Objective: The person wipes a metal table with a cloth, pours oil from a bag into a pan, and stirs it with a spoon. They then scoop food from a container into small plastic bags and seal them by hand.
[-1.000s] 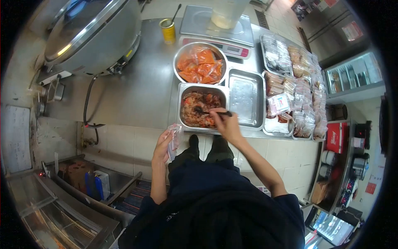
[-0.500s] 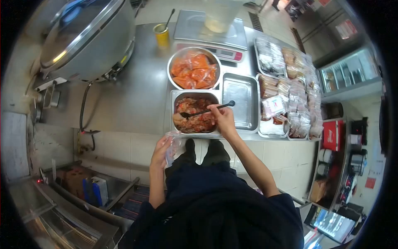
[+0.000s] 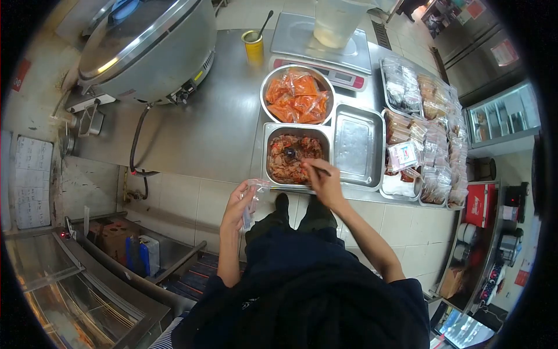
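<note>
My left hand [image 3: 235,208] is closed on a small clear plastic bag [image 3: 253,203], just in front of the table edge. Over the near right corner of a steel pan [image 3: 267,152], my right hand [image 3: 325,185] grips a black spoon [image 3: 290,153]. The spoon's bowl rests in a reddish-brown chopped food mixture [image 3: 285,168] inside that pan; fingers cover part of its handle. Right behind stands a round metal bowl [image 3: 263,99] with several clear bags of orange food [image 3: 297,99].
An empty steel tray [image 3: 358,145] adjoins the pan on the right. Beyond it are trays of packed bags [image 3: 433,139]. A scale [image 3: 325,74] carrying a clear plastic container [image 3: 334,29], a yellow can [image 3: 253,49] and a large cooker [image 3: 151,58] stand farther back.
The spoon's handle has swung toward me, and its bowl has dug into the mixture, away from the pan's left side. The view has shifted, so the table appears farther right.
</note>
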Motion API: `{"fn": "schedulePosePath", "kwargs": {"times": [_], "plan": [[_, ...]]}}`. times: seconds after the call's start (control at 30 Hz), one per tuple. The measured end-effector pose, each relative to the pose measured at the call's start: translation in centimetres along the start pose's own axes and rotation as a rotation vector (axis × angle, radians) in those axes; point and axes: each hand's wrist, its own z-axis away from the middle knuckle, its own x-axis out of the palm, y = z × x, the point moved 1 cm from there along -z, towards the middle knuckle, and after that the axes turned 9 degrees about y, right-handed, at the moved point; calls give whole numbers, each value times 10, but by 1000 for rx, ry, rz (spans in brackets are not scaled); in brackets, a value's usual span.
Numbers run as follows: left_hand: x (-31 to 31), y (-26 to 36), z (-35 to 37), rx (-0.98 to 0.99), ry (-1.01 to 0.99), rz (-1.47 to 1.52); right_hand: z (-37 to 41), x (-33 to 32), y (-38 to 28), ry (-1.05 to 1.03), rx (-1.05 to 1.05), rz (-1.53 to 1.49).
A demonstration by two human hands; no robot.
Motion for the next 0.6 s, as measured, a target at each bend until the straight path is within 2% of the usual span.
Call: {"fn": "schedulePosePath", "kwargs": {"times": [0.07, 0.13, 0.33, 0.4, 0.47, 0.53, 0.6], "plan": [[4, 3, -1, -14, -23, 29, 9, 12, -10, -10, 149, -81], [5, 2, 0, -31, -39, 52, 16, 17, -12, 21, 97, -107], [7, -3, -1, -24, -44, 133, 26, 1, -14, 70, 186, 52], [4, -5, -4, -25, -25, 173, 25, 5, 1, 137, 252, -52], [0, -1, -4, -16, -29, 147, 13, -5, 0, 127, 664, -321], [-2, 5, -4, -3, -31, 125, 4, -14, 4, 166, 657, -359], [-3, 13, -5, 83, 94, 23, -4, -26, 2, 177, 681, -394]]}}
